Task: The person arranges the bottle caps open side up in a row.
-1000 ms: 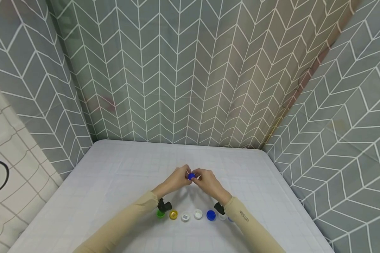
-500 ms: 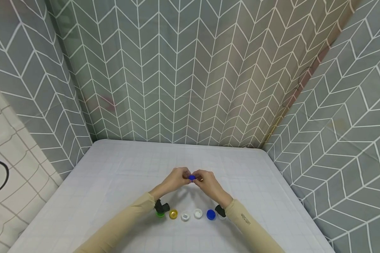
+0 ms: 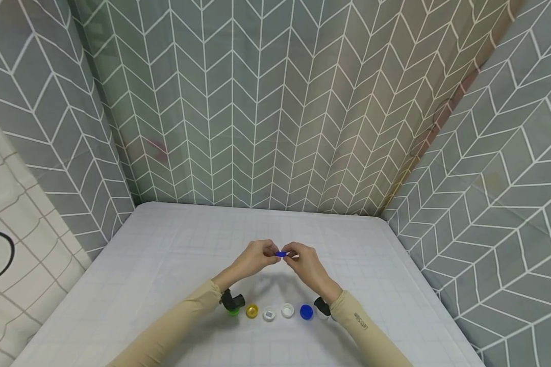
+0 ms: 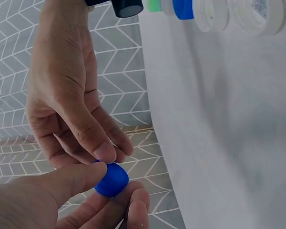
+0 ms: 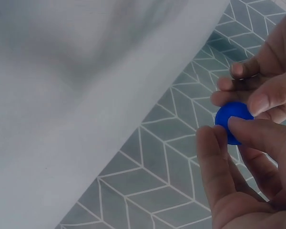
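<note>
A blue bottle cap (image 3: 281, 254) is held up above the white table between my two hands, seen nearly edge-on in the head view. My left hand (image 3: 255, 257) pinches one side; in the left wrist view its thumb and fingers bracket the cap (image 4: 112, 180). On the opposite side, my right hand (image 3: 306, 262) pinches the cap too. The right wrist view shows the right thumb across the face of the cap (image 5: 227, 114), with the fingers behind. The left hand (image 5: 279, 76) meets it from above there.
Nearer the body, a row of caps lies on the white table (image 3: 188, 229): a green cap (image 3: 233, 312) partly behind the left wrist camera, a yellow cap (image 3: 252, 311), white caps (image 3: 287, 310) and a blue cap (image 3: 306, 312). Patterned curtains (image 3: 266, 127) surround the table.
The blue cap has tilted from showing its face to nearly edge-on in the head view, and shifted slightly right. Both hands keep hold of it.
</note>
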`<act>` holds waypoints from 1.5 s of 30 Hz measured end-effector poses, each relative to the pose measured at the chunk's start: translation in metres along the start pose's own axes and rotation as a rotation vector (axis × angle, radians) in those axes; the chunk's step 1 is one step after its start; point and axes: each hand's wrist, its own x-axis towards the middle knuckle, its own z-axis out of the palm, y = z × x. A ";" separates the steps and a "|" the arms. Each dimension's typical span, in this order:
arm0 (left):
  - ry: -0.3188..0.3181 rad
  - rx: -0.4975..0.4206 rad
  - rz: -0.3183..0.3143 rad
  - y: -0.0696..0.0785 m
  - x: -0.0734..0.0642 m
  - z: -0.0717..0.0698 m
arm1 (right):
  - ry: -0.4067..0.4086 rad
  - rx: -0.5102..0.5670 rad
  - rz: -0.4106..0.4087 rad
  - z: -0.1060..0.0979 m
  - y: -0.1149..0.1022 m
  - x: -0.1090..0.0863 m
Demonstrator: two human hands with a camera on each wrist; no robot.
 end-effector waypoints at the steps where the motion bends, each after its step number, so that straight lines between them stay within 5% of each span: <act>1: 0.003 0.000 0.001 0.001 0.000 0.000 | 0.001 0.002 0.001 -0.001 0.000 0.000; 21: 0.017 -0.010 0.004 0.001 -0.001 -0.002 | -0.044 -0.024 -0.061 0.001 -0.004 -0.006; 45: 0.019 0.116 0.035 0.015 0.010 0.008 | 0.016 -0.190 0.028 -0.013 -0.001 -0.010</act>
